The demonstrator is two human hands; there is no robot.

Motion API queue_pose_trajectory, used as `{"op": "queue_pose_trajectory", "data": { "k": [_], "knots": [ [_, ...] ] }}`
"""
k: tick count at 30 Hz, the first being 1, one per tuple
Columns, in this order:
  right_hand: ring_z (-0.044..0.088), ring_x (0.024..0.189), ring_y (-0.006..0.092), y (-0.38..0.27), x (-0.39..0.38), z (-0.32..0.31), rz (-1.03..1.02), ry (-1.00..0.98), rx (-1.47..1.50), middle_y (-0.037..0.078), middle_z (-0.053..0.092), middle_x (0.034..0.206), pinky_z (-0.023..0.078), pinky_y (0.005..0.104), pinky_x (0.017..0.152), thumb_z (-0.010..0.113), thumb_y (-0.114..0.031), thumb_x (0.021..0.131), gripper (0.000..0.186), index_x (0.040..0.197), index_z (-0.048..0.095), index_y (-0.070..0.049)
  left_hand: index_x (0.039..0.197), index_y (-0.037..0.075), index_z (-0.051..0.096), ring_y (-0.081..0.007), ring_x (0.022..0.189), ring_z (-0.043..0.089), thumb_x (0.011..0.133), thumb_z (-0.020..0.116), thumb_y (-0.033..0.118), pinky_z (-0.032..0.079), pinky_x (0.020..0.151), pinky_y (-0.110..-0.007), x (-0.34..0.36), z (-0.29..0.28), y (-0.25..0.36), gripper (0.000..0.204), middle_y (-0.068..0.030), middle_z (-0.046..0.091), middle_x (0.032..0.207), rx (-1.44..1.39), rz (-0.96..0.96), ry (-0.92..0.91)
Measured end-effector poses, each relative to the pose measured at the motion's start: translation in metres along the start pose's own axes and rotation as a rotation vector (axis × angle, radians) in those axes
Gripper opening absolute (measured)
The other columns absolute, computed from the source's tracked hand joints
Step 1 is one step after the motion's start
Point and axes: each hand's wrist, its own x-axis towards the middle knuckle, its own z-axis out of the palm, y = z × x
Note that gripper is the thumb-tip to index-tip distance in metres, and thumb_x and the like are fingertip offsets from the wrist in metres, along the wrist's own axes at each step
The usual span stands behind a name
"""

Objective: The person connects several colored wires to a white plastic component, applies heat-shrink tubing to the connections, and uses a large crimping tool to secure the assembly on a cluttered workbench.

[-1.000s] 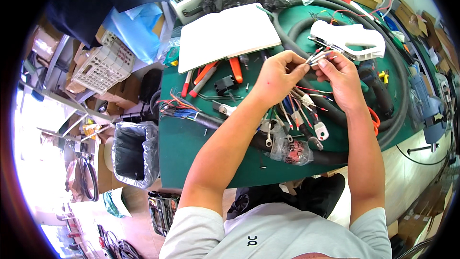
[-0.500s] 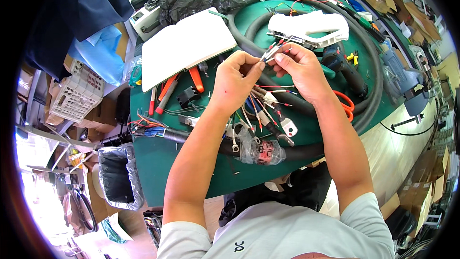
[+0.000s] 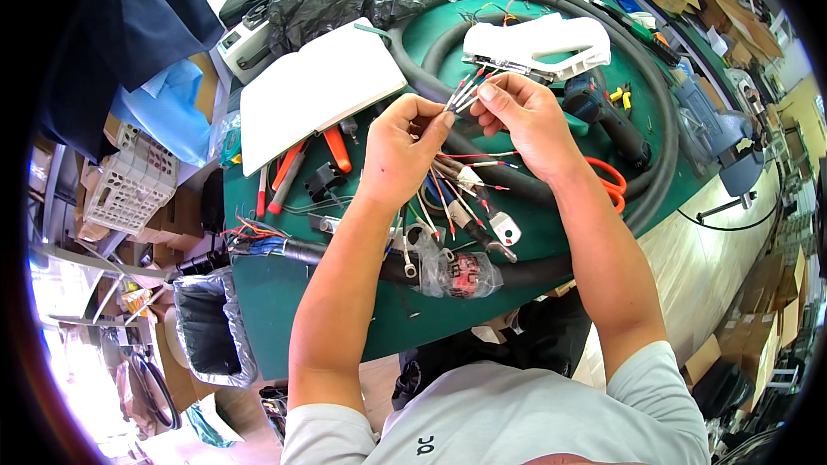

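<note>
Between my hands, a small bunch of thin white wires (image 3: 462, 97) with red tips fans upward. My left hand (image 3: 401, 145) pinches its lower end between thumb and forefinger. From the right, my right hand (image 3: 527, 122) closes thumb and fingers at the side of the bunch; its fingertips partly hide what they grip. Just beyond lies a white handle-shaped housing (image 3: 560, 39). Below my hands, the stripped end of a thick black cable spreads into several wires, among them a ring terminal (image 3: 409, 269) and a white-sleeved lug (image 3: 505, 229).
An open notebook (image 3: 323, 86) lies at left, with orange-handled pliers (image 3: 337, 150) beside it. A thick black cable (image 3: 674, 146) loops round the green table (image 3: 284, 327). A power drill (image 3: 607, 120) rests at right. Clear plastic wrap (image 3: 457, 274) sits near the front. A lined bin (image 3: 211, 327) stands left.
The whole view has shifted slightly, so the table's things appear further left. My right thumb and fingers have moved a little against the wires; my left hand keeps its pinch.
</note>
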Motion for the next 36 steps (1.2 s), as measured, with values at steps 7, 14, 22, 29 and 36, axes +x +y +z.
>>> {"op": "queue_pose_trajectory", "data": {
  "k": [7, 14, 22, 29, 36],
  "knots": [
    [0.060, 0.076, 0.0093, 0.0023, 0.0008, -0.0017, -0.048, 0.006, -0.031, 0.005, 0.067, 0.086, 0.049, 0.0241, 0.071, 0.058, -0.015, 0.095, 0.016, 0.099, 0.063, -0.001, 0.093, -0.002, 0.064, -0.0041, 0.066, 0.050, 0.088, 0.066, 0.010, 0.042, 0.059, -0.021, -0.0005, -0.0009, 0.0019, 0.013, 0.0014, 0.059, 0.073, 0.005, -0.005, -0.014],
    [0.061, 0.078, 0.0093, 0.0047, 0.0007, -0.0012, -0.120, -0.016, 0.030, 0.005, 0.067, 0.087, 0.052, 0.0241, 0.072, 0.056, -0.010, 0.095, 0.016, 0.101, 0.065, 0.001, 0.100, -0.003, 0.063, -0.0030, 0.074, 0.050, 0.090, 0.067, 0.014, 0.041, 0.067, -0.018, 0.0006, -0.0020, -0.0001, 0.020, 0.0018, 0.060, 0.082, -0.017, -0.046, -0.039],
    [0.062, 0.079, 0.0097, 0.0032, -0.0008, 0.0017, -0.126, -0.009, 0.038, 0.005, 0.068, 0.088, 0.052, 0.0244, 0.073, 0.055, -0.009, 0.095, 0.017, 0.102, 0.066, 0.002, 0.097, -0.002, 0.062, -0.0025, 0.074, 0.050, 0.090, 0.066, 0.013, 0.041, 0.066, -0.018, 0.0005, -0.0016, -0.0002, 0.017, 0.0022, 0.060, 0.081, -0.006, -0.039, -0.030],
    [0.058, 0.070, 0.0070, -0.0006, -0.0016, 0.0036, -0.054, 0.065, -0.076, 0.003, 0.065, 0.080, 0.048, 0.0212, 0.064, 0.061, -0.018, 0.093, 0.018, 0.092, 0.064, 0.000, 0.094, -0.002, 0.062, -0.0042, 0.070, 0.050, 0.089, 0.066, 0.010, 0.042, 0.064, -0.020, -0.0014, -0.0007, 0.0015, 0.013, 0.0008, 0.059, 0.078, 0.095, 0.058, 0.003],
    [0.052, 0.064, 0.0054, -0.0011, -0.0018, -0.0005, -0.020, 0.006, -0.150, 0.001, 0.061, 0.072, 0.043, 0.0208, 0.059, 0.062, -0.020, 0.093, 0.019, 0.089, 0.061, -0.002, 0.090, -0.002, 0.063, -0.0071, 0.066, 0.053, 0.086, 0.068, 0.007, 0.043, 0.060, -0.024, -0.0020, 0.0006, 0.0042, 0.011, -0.0030, 0.059, 0.075, 0.149, 0.101, 0.022]
  ]
}}
